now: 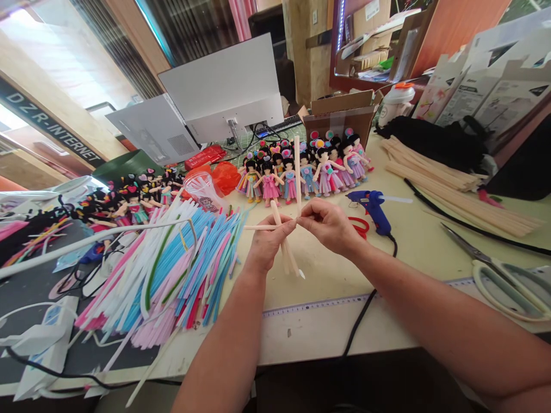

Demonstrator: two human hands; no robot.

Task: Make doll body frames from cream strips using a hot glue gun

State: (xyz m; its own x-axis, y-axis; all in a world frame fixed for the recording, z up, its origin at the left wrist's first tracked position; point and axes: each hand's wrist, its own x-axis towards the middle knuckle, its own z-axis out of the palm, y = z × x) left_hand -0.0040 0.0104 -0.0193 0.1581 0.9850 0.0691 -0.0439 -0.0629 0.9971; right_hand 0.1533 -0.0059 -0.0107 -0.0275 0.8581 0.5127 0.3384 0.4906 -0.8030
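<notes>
Above the pale table (426,252), my left hand (267,245) is closed around a small bundle of cream pipe-cleaner sticks (284,248) that cross and point down and to the side. My right hand (329,225) pinches the same bundle where the sticks cross. One cream stick (297,172) rises straight up from my right fingers. A row of small dolls (301,169) in pink and blue dresses stands on the table just behind my hands.
A heap of coloured pipe cleaners (181,269) lies at left, with more dolls (129,201) behind. A blue glue gun (373,207) and red scissors (359,226) lie right of my hands. Cream sticks (447,183), large scissors (499,269), monitors (224,92) and a cardboard box (340,115) surround them.
</notes>
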